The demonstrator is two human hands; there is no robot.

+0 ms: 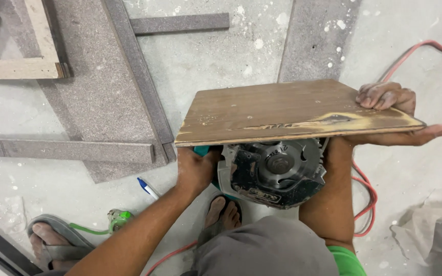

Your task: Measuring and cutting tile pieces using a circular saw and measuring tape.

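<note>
A: Plywood board (282, 110)?
B: Held above the concrete floor (205, 56), right hand (390, 102) clamped on its right edge. Stiff, light.
A: Circular saw (272, 171)?
B: Beneath the board, gripped by the left hand (195, 171); judged heavy, best held by its body.

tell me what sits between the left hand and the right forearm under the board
In the head view, a circular saw lies there, blade side up, between the left hand and the right forearm, below the plywood board.

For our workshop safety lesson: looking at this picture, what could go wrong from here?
1. The right hand grips the plywood board directly above the circular saw; a slip could bring fingers near the blade.
2. The sandalled foot sits just below the saw, unprotected.
3. The red cable loops beside the saw and could snag or be cut.
</note>
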